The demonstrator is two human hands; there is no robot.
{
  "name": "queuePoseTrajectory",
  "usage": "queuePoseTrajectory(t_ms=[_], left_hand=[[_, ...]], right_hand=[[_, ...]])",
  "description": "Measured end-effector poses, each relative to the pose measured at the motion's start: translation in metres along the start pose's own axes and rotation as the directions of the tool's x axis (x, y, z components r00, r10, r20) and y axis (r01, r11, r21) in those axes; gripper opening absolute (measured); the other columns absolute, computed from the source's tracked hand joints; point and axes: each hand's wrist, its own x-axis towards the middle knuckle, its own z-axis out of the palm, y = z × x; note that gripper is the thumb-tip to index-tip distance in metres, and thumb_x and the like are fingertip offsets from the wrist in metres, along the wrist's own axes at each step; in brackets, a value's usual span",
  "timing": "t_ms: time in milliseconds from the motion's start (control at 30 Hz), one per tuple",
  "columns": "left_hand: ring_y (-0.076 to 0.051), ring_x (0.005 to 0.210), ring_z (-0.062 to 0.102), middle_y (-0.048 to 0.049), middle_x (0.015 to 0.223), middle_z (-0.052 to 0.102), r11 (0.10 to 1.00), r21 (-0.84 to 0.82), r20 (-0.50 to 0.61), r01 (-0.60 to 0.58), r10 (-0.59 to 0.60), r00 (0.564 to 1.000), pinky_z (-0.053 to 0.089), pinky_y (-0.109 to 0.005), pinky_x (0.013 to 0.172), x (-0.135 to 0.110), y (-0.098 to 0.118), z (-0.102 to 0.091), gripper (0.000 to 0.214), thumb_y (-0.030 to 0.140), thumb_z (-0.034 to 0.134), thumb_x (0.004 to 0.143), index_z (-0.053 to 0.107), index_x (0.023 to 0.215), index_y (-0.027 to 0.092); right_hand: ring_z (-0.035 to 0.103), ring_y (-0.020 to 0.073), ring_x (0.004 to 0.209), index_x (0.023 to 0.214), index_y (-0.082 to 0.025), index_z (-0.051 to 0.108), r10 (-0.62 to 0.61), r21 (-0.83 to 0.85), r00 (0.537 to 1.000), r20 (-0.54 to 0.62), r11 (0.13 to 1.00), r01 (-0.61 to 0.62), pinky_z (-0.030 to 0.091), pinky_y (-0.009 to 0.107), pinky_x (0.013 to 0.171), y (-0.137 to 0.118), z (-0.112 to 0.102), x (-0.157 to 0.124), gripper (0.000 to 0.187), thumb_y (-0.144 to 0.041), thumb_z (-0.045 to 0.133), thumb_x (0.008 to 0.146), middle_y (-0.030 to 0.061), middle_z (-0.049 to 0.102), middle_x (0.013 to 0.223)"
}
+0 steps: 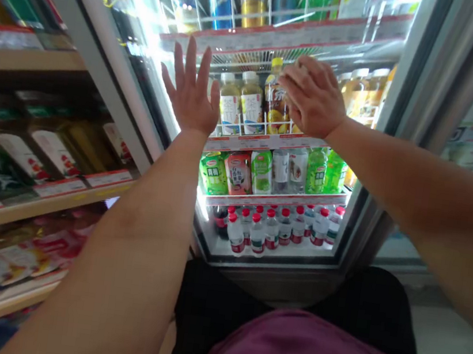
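My left hand (194,99) is raised in front of the lit drinks cooler with its fingers spread and nothing in it. Just right of it stand two white-capped bottles (252,103) with pale labels. My right hand (314,97) is at the same shelf, its fingers bent and close together. Beside its fingertips is a yellow-capped tea bottle (276,104), partly covered by the hand. What lies behind the right palm is hidden, so I cannot make out what these fingers hold, if anything.
The cooler's upper shelf (308,32) holds cans and bottles behind a wire rail. Below are green and red drink bottles (239,173) and several red-capped water bottles (271,228). The metal door frame (435,104) stands at right, and a wooden bottle shelf (29,60) at left.
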Motion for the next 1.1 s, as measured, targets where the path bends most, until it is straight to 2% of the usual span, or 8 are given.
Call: queuePoseTrajectory(t_ms=[100, 233, 433, 567, 667, 800, 900, 1100], left_hand=[[-0.001, 0.136, -0.062, 0.0249, 0.183, 0.003, 0.993, -0.116, 0.013, -0.011, 0.013, 1.0, -0.043, -0.023, 0.12, -0.001, 0.0, -0.001, 0.067, 0.05, 0.033, 0.117, 0.018, 0.176, 0.023], [0.002, 0.146, -0.053, 0.0227, 0.184, 0.001, 0.997, -0.075, 0.0, 0.018, -0.018, 1.0, -0.04, -0.027, 0.124, 0.0, 0.002, -0.001, 0.064, 0.046, 0.034, 0.116, 0.021, 0.175, 0.025], [0.001, 0.144, -0.054, 0.0202, 0.184, 0.0, 0.998, -0.011, 0.052, 0.059, -0.059, 0.997, -0.04, -0.028, 0.123, -0.001, 0.009, -0.008, 0.066, 0.038, 0.038, 0.115, 0.019, 0.176, 0.022], [0.001, 0.141, -0.056, 0.0223, 0.183, 0.009, 0.983, -0.175, 0.042, 0.059, -0.052, 0.998, -0.038, -0.025, 0.124, -0.005, 0.012, -0.016, 0.072, 0.058, 0.034, 0.112, 0.027, 0.176, 0.024], [0.002, 0.147, -0.046, 0.0229, 0.181, 0.01, 0.975, -0.213, 0.046, 0.058, -0.049, 0.998, -0.035, -0.024, 0.127, -0.005, 0.012, -0.019, 0.075, 0.064, 0.029, 0.108, 0.032, 0.176, 0.033], [0.001, 0.149, -0.041, 0.0243, 0.179, 0.014, 0.963, -0.265, 0.038, 0.047, -0.038, 0.999, -0.031, -0.024, 0.129, -0.005, 0.008, -0.017, 0.079, 0.069, 0.032, 0.104, 0.03, 0.177, 0.04], [-0.006, 0.161, -0.029, 0.0211, 0.18, 0.009, 0.971, -0.239, 0.006, 0.022, -0.021, 1.0, -0.031, -0.029, 0.131, -0.004, 0.006, -0.014, 0.073, 0.061, 0.035, 0.108, 0.035, 0.176, 0.037], [-0.008, 0.163, -0.027, 0.0226, 0.18, 0.007, 0.97, -0.241, -0.008, 0.035, -0.039, 0.999, -0.03, -0.034, 0.133, -0.005, 0.006, -0.012, 0.068, 0.055, 0.041, 0.109, 0.037, 0.175, 0.039]], right_hand=[[0.02, 0.028, 0.172, 0.169, -0.04, 0.043, 0.054, 0.0, 0.998, 0.025, 0.999, -0.054, 0.017, 0.06, 0.143, 0.0, 0.0, 0.001, 0.064, -0.046, 0.024, 0.108, -0.0146, 0.042, 0.177], [0.018, 0.0244, 0.173, 0.172, -0.029, 0.039, 0.15, -0.035, 0.986, -0.068, 0.988, -0.153, 0.019, 0.059, 0.142, -0.002, -0.001, -0.002, 0.064, -0.041, 0.031, 0.11, -0.0086, 0.026, 0.185], [0.024, 0.0267, 0.171, 0.168, -0.024, 0.047, -0.051, -0.009, 0.999, 0.019, 0.999, 0.052, 0.019, 0.055, 0.143, 0.001, -0.003, 0.0, 0.062, -0.04, 0.025, 0.112, -0.0059, 0.041, 0.179], [0.036, 0.0311, 0.166, 0.164, -0.012, 0.053, 0.076, -0.016, 0.98, -0.185, 0.997, -0.08, 0.029, 0.057, 0.139, 0.0, -0.006, 0.026, 0.062, -0.031, 0.037, 0.107, 0.0034, 0.047, 0.177], [0.035, 0.0339, 0.167, 0.163, -0.013, 0.056, 0.275, 0.146, 0.896, -0.348, 0.96, -0.238, 0.024, 0.059, 0.14, -0.01, -0.007, 0.044, 0.067, -0.032, 0.033, 0.103, 0.0033, 0.046, 0.176], [0.034, 0.0259, 0.168, 0.151, -0.045, 0.066, -0.027, 0.313, 0.991, -0.133, 0.947, 0.068, 0.019, 0.051, 0.142, -0.023, -0.005, 0.045, 0.06, -0.048, 0.049, 0.093, -0.0162, 0.051, 0.17], [0.037, 0.0244, 0.166, 0.147, -0.042, 0.069, -0.141, 0.357, 0.988, -0.06, 0.921, 0.153, 0.019, 0.054, 0.142, -0.024, 0.003, 0.042, 0.059, -0.055, 0.054, 0.092, -0.0111, 0.057, 0.167], [0.04, 0.0284, 0.165, 0.159, -0.029, 0.063, 0.105, 0.22, 0.939, -0.328, 0.975, -0.032, 0.025, 0.055, 0.141, -0.017, 0.02, 0.044, 0.065, -0.047, 0.045, 0.099, -0.004, 0.05, 0.172]])
